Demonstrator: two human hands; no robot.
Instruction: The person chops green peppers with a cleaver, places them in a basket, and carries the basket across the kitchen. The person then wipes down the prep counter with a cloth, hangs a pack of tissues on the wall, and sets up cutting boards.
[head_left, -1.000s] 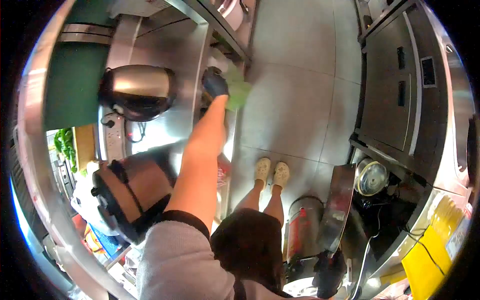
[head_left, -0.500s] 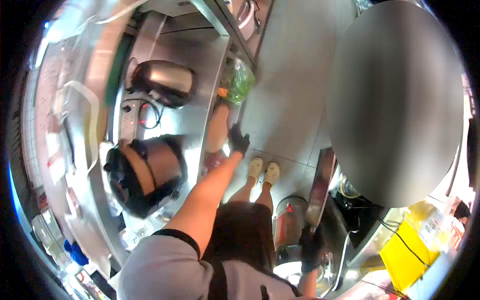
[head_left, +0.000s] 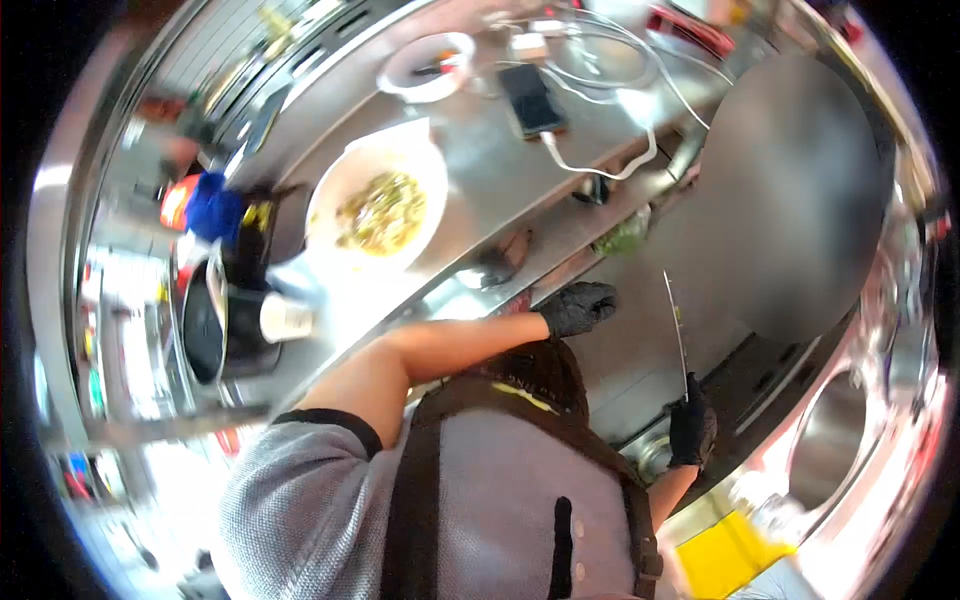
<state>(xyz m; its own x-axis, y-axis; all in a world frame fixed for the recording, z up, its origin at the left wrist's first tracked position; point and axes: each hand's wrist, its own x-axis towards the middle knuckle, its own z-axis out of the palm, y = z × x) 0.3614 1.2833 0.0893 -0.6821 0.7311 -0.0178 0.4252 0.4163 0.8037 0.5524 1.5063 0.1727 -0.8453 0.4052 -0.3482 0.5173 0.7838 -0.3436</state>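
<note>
My right hand (head_left: 692,428), in a black glove, is closed around the handle of a cleaver (head_left: 678,325). Its blade points away from me, up over the floor, and shows nearly edge-on. My left hand (head_left: 580,308), also gloved in black, hangs in front of my waist beside the steel counter's (head_left: 490,195) edge. The left fingers are curled in, with nothing visible in them. On the counter to the left stands a large white bowl (head_left: 428,170) of chopped, greenish-yellow food.
A phone (head_left: 532,100) on a white cable and a small white bowl (head_left: 388,72) lie farther along the counter. A dark pot (head_left: 204,325) is at the left. Green leafy stuff (head_left: 622,236) sits on the lower shelf. A yellow object (head_left: 725,555) is at lower right. A blurred patch covers the right.
My view has swung from the shelf with the kettle-like appliances to the counter top. The cleaver has turned from broadside to edge-on, still in my right hand. My left fingers have curled in.
</note>
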